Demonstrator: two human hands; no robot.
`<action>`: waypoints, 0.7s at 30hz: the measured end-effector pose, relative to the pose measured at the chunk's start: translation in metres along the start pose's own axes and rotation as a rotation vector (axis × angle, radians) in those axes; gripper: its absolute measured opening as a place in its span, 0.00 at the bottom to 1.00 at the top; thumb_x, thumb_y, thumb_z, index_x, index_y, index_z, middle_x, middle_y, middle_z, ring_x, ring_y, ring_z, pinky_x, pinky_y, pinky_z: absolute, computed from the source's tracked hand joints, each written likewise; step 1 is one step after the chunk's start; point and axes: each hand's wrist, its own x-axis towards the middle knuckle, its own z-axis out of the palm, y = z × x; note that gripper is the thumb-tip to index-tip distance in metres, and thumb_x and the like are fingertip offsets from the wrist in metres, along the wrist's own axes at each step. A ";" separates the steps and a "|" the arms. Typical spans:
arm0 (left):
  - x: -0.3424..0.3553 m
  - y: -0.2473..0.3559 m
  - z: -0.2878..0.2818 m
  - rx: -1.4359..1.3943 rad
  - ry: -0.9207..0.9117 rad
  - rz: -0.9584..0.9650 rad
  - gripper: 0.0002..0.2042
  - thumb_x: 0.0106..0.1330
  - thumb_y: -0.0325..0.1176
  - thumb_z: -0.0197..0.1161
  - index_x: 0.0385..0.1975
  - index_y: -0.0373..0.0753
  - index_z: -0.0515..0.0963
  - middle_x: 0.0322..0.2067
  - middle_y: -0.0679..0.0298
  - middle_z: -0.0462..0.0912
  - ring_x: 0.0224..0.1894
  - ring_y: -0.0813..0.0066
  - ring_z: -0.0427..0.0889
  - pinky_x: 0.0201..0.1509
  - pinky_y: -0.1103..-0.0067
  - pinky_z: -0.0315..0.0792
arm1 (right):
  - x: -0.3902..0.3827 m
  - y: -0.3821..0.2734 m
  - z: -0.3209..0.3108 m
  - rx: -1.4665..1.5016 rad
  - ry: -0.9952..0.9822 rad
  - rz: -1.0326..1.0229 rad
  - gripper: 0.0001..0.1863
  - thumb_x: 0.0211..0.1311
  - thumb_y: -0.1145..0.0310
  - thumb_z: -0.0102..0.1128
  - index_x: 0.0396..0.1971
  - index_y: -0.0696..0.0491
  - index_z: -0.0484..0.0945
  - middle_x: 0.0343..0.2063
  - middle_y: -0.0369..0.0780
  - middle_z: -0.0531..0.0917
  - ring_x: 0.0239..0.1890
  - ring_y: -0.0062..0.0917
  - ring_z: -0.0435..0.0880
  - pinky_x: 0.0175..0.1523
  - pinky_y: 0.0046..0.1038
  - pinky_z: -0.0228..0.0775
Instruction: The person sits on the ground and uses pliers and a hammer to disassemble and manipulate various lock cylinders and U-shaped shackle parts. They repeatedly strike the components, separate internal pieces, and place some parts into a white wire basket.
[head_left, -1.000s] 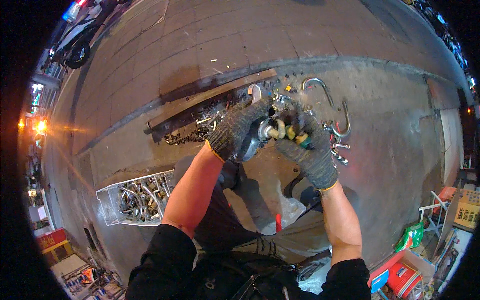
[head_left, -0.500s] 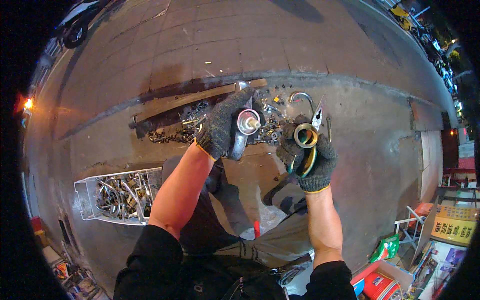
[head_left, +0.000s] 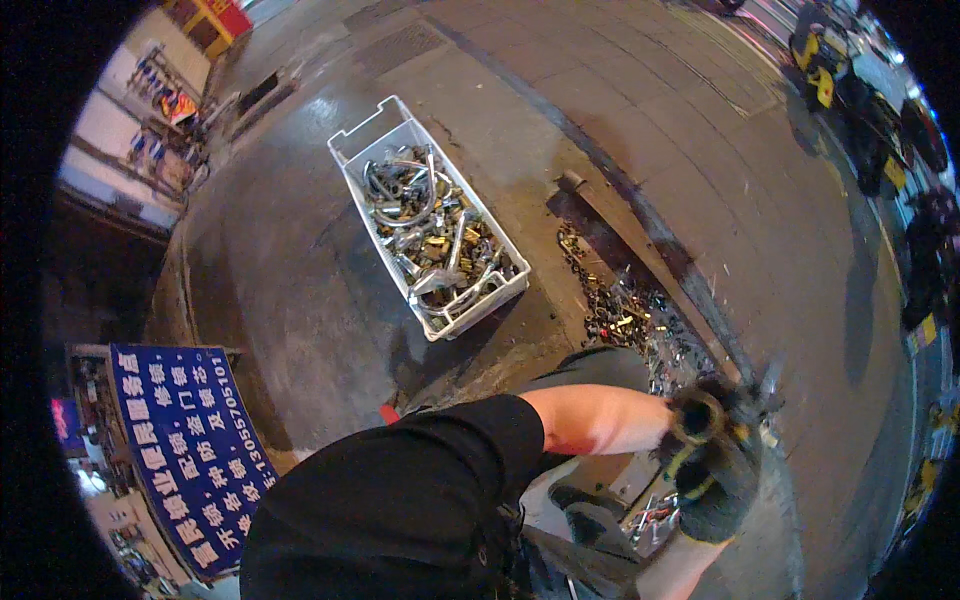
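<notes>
My two gloved hands are close together at the lower right, smeared by motion. My right hand (head_left: 718, 490) is closed around pliers with green-yellow handles (head_left: 682, 468) and a brass-coloured metal ring (head_left: 697, 417). Beyond the ring is my left hand (head_left: 712, 388), mostly hidden; its fingers and anything in them cannot be made out. A blurred silvery piece (head_left: 771, 382) shows past the hands, its kind unclear. Nearby on the ground lie many small metal parts (head_left: 620, 310). Left of them stands a white plastic basket (head_left: 478, 320), full of metal pipes, curved spouts and brass fittings.
A long flat strip (head_left: 650, 250) lies beside the loose parts. At the lower left stands a blue sign board (head_left: 190, 450) with white writing. Parked two-wheelers (head_left: 870, 110) line the upper right, and a pavement seam (head_left: 600, 140) runs diagonally.
The view has swung left, so the basket shows higher and nearer the middle. My hands, apart before, now overlap. The chrome tap body in my left hand no longer shows clearly.
</notes>
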 end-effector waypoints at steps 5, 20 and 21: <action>-0.020 0.009 -0.030 0.030 0.055 0.008 0.20 0.71 0.45 0.58 0.58 0.44 0.73 0.56 0.56 0.77 0.49 0.64 0.79 0.55 0.69 0.72 | 0.104 -0.003 0.158 -0.501 -0.622 -0.239 0.18 0.68 0.64 0.61 0.53 0.56 0.79 0.37 0.38 0.84 0.32 0.19 0.82 0.32 0.20 0.71; -0.013 0.041 -0.012 0.726 0.027 0.260 0.26 0.71 0.39 0.55 0.68 0.42 0.65 0.63 0.54 0.68 0.51 0.64 0.78 0.60 0.70 0.68 | -0.015 0.008 -0.088 -0.328 0.319 -0.188 0.17 0.71 0.51 0.58 0.45 0.50 0.75 0.30 0.37 0.77 0.34 0.22 0.79 0.39 0.25 0.74; -0.009 0.042 -0.011 0.786 0.034 0.301 0.26 0.71 0.38 0.55 0.69 0.42 0.64 0.64 0.54 0.68 0.51 0.64 0.78 0.60 0.71 0.68 | -0.010 0.022 -0.110 -0.329 0.411 -0.204 0.16 0.71 0.60 0.56 0.50 0.54 0.75 0.40 0.40 0.80 0.42 0.27 0.80 0.49 0.29 0.74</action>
